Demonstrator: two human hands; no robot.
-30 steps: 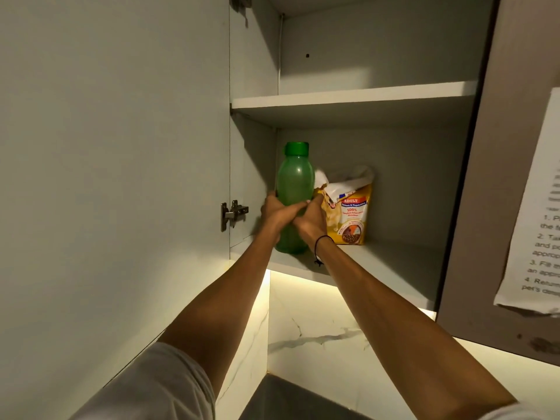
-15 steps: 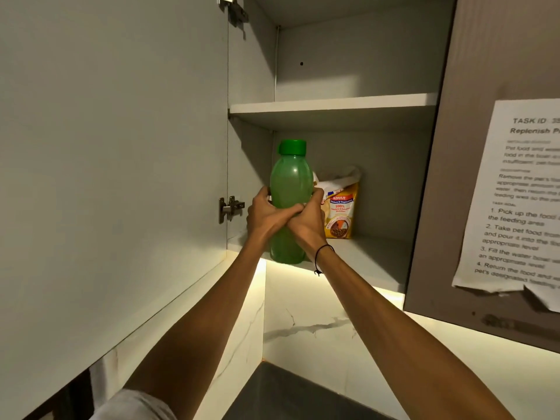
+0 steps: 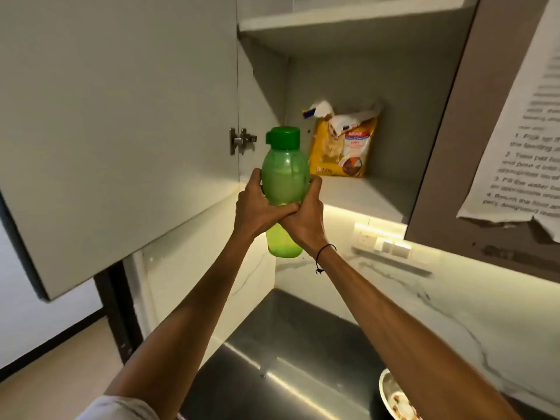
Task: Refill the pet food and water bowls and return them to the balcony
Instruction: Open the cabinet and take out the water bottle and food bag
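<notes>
A green plastic water bottle [image 3: 284, 180] with a green cap is upright in the air, just in front of the open wall cupboard's lower shelf [image 3: 363, 192]. My left hand [image 3: 257, 207] and my right hand [image 3: 304, 216] both wrap its middle, fingers overlapping. A yellow bag of pet food [image 3: 344, 145], its top torn open, stands on that shelf behind and right of the bottle. A steel bowl [image 3: 394, 398] with some food in it shows at the bottom right on the dark counter, partly hidden by my right forearm.
The cupboard door [image 3: 115, 116] hangs open at the left, its hinge [image 3: 241, 140] near the bottle. A printed task sheet [image 3: 521, 140] is stuck on the closed door at the right. Below are a marble backsplash, wall sockets [image 3: 385, 242] and a dark countertop [image 3: 288, 344].
Both hands have lifted the bottle off the shelf and drawn it out and down toward me. The food bag, earlier half hidden behind the bottle, now shows fully.
</notes>
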